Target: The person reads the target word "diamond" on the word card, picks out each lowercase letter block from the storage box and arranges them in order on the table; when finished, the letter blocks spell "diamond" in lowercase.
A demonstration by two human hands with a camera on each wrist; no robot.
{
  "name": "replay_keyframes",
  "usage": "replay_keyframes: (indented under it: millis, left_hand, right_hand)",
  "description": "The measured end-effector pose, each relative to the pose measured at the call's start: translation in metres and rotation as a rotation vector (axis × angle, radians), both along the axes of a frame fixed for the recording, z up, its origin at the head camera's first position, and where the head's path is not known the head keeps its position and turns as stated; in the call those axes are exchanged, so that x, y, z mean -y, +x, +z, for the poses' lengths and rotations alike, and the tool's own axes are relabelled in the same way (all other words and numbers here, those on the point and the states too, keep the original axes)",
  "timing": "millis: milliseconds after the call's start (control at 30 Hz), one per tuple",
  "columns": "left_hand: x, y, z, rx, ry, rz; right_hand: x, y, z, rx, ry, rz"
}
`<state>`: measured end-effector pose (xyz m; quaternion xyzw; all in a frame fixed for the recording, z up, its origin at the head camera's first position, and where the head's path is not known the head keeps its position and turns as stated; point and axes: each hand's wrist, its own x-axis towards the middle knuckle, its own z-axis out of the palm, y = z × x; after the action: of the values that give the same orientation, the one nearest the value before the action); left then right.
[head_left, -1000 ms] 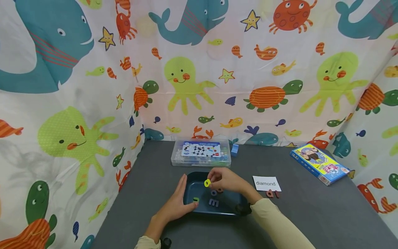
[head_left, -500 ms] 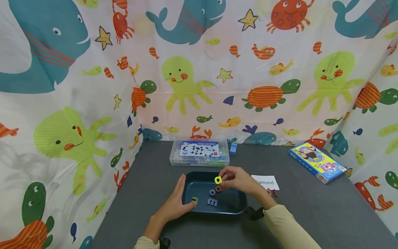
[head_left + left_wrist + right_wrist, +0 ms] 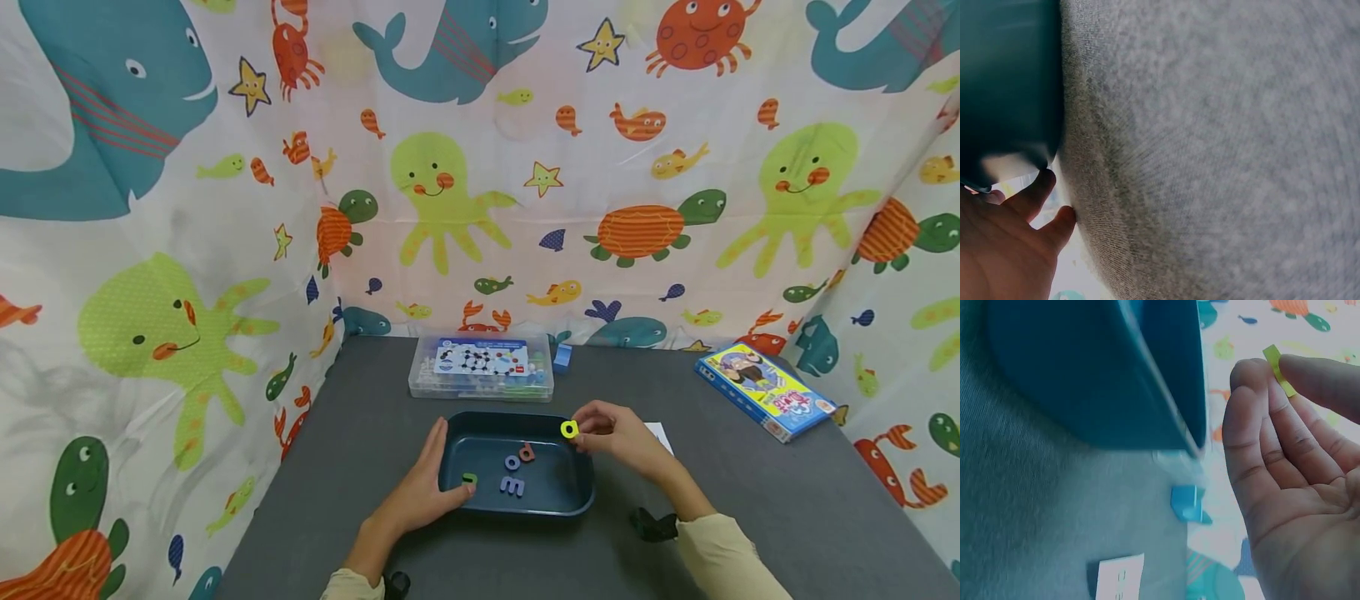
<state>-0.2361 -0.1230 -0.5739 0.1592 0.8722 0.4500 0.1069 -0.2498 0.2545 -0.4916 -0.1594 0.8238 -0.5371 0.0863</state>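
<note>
Yellow and slim edge-on, one letter piece [image 3: 1279, 370] is pinched between the thumb and fingertips of the right hand [image 3: 618, 435], above the far right corner of the dark blue tray [image 3: 525, 510]. From where I stand, what counts is the sideways relation: tray floor to the left of that pinch, white card [image 3: 659, 433] to its right, mostly hidden behind the hand. Right is clearly the nearer hand to the card. Seen at the wrist, the piece's long edge slants across the fingertips. Left of the pinch and nearer the person lies a purple m [image 3: 512, 483]; farther left, the left hand [image 3: 424, 485] touches the tray, fingers straight.
</note>
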Motion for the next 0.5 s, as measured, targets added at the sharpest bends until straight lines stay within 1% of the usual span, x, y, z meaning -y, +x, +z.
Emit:
replay_keyframes:
  millis: [233,400,500]
  left_hand:
    - [0.000,0.001,0.002,0.012,0.020,-0.006]
    - [0.001,0.001,0.003,0.020,0.028,-0.002]
    - [0.000,0.000,0.003,0.022,0.024,-0.004]
  right_hand:
    - [-0.024,0.012,-0.001,0.025,0.008,-0.127]
    - [-0.040,0.015,-0.005,0.055,-0.011,-0.176]
    - [-0.051,0.017,-0.007,0.061,-0.016,-0.235]
